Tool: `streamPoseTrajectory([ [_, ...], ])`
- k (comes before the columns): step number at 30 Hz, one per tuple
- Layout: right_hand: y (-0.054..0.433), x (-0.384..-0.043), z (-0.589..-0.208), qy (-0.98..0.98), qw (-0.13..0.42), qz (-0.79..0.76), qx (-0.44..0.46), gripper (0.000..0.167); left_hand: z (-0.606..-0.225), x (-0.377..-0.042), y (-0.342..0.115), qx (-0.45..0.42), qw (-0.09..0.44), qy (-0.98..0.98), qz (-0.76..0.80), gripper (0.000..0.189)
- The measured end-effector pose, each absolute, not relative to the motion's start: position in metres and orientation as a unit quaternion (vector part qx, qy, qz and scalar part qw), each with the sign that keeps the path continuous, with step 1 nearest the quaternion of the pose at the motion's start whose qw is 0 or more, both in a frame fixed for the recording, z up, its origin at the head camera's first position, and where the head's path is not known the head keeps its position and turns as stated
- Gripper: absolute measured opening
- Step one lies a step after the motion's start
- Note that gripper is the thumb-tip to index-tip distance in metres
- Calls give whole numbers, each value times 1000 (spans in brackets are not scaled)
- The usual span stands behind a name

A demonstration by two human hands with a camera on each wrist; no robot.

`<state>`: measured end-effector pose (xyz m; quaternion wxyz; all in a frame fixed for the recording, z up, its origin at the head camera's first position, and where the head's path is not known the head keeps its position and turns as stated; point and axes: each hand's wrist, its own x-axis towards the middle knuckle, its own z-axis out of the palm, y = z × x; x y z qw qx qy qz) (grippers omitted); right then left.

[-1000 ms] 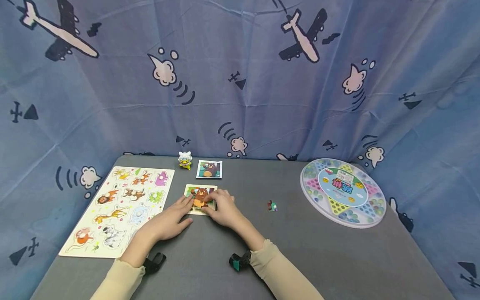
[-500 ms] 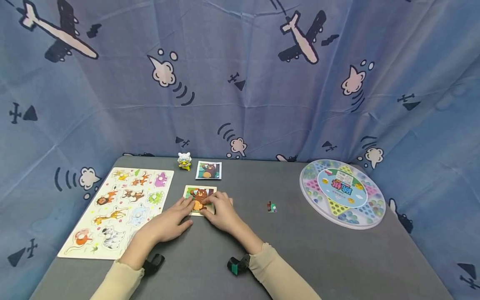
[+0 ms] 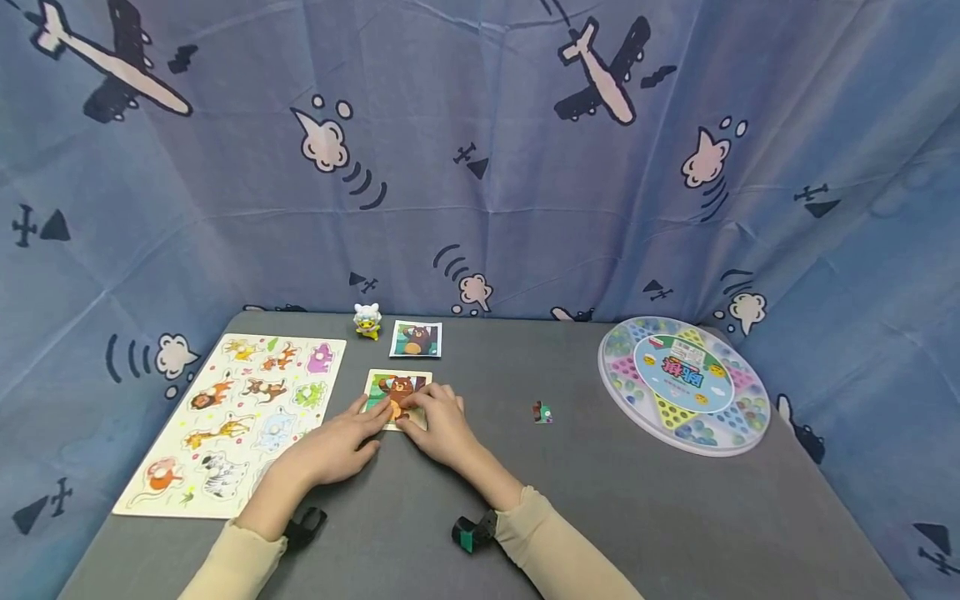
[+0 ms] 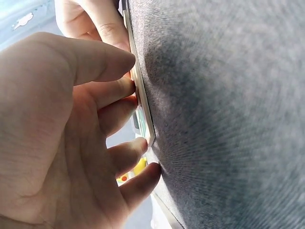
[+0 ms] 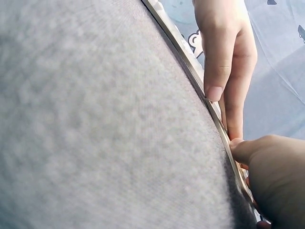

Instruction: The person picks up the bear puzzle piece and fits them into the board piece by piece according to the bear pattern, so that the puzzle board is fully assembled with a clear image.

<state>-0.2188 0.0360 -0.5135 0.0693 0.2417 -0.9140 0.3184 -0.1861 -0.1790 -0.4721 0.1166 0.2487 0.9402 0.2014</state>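
A small framed bear jigsaw puzzle (image 3: pixel 378 387) lies flat on the grey table, its lower right part covered by the hands. My left hand (image 3: pixel 335 446) rests on its left side, fingers stretched over the picture and thumb held apart. From the right, my right hand (image 3: pixel 442 425) grips the puzzle, index finger bent over the bear and thumb at the near edge; anything beneath those fingers is hidden. In the right wrist view, the right thumb (image 5: pixel 245 149) meets the tray edge below the left hand (image 5: pixel 224 52). One loose puzzle piece (image 3: pixel 542 412), brown and green, lies to the right.
A bear picture card (image 3: pixel 416 340) sits behind the puzzle, beside a white-and-yellow figurine (image 3: pixel 367 321). At left lies a large animal peg board (image 3: pixel 258 446), close to the left forearm. A round Chinese checkers box (image 3: pixel 684 383) occupies the right side. A printed curtain (image 3: pixel 480 183) stands behind the table.
The left fingertips have edged slightly right across the picture, closer to the right fingers. The right hand stays almost in place on the puzzle, and the loose piece has not moved.
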Motion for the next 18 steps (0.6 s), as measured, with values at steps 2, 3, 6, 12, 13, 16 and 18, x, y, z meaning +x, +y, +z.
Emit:
streamPoseTrajectory([
  [2,36,-219,-514,-914,71,320,241,23,-471,-186,-179,249,117,941,198,57],
  [3,36,-219,-515,-914,71,320,241,23,-470,-185,-179,249,118,941,197,57],
  [6,35,-219,-514,-913,74,320,242,22,-469,-186,-178,249,118,941,194,57],
  [12,35,-217,-512,-913,74,319,243,18,-471,-186,-179,252,117,941,193,57],
  [13,35,-217,-512,-913,75,318,243,18,-471,-187,-178,255,115,941,192,56],
  [16,35,-216,-512,-913,80,317,243,18,-473,-187,-177,256,112,941,193,57],
  [18,35,-216,-511,-913,82,317,243,19,-474,-186,-177,259,107,941,191,57],
])
